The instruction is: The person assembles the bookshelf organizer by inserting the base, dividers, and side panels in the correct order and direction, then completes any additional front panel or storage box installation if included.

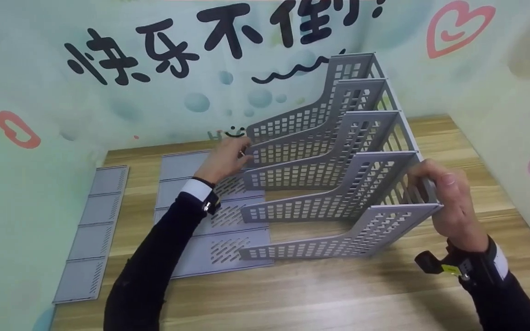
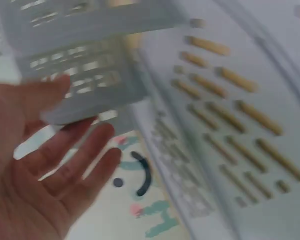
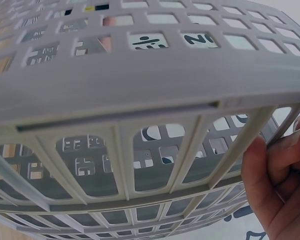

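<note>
A grey plastic file rack point(image 1: 364, 236) with several perforated dividers stands on the wooden table, its tall back toward the right. My right hand point(image 1: 453, 207) grips the back's upper edge beside the nearest divider; in the right wrist view its fingers point(image 3: 257, 170) curl at the slotted back. At the low front end of one of the far dividers is my left hand point(image 1: 223, 158). The left wrist view, blurred, has the thumb point(image 2: 55, 92) on one face of a divider point(image 2: 125, 92) and the index finger behind its edge, pinching it; the other fingers are spread.
Flat grey slotted panels point(image 1: 187, 262) lie side by side on the table point(image 1: 320, 299), partly under the rack's front ends. A narrower row of grey panels point(image 1: 81, 276) lies along the left wall. Printed walls point(image 1: 154, 110) enclose the back and sides.
</note>
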The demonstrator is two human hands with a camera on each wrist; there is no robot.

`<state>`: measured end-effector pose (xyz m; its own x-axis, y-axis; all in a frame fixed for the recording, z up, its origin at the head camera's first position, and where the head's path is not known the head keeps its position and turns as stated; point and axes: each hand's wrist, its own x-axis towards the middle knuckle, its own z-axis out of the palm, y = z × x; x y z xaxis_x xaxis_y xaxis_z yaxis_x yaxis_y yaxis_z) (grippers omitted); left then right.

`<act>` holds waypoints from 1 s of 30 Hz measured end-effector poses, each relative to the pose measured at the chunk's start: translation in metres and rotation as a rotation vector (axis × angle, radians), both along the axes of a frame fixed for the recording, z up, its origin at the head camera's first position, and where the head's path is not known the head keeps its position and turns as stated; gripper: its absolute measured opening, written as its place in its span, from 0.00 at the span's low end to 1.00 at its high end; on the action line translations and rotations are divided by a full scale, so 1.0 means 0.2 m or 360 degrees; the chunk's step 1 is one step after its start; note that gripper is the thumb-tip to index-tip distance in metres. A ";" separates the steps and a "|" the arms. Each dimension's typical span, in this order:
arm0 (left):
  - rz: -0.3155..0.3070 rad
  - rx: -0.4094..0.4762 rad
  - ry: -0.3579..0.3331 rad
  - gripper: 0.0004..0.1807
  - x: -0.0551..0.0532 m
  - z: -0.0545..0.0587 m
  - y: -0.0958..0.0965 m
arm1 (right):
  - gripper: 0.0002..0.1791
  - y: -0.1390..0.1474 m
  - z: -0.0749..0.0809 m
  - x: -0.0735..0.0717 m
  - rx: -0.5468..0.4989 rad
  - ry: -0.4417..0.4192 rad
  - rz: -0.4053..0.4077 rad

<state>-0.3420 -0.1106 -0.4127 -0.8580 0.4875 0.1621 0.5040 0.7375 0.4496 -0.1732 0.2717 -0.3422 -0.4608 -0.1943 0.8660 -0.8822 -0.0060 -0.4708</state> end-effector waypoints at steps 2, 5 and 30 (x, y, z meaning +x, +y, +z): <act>-0.0005 0.0041 0.0077 0.04 0.00 -0.02 0.00 | 0.31 0.01 -0.01 0.00 0.0007 -0.0011 -0.0016; 0.0020 0.0102 0.0140 0.03 0.01 -0.05 0.00 | 0.31 0.02 -0.02 0.00 0.0026 -0.0020 -0.0046; 0.0069 0.0191 0.0226 0.03 0.03 -0.07 0.00 | 0.32 0.00 0.00 0.01 0.0028 -0.0005 -0.0095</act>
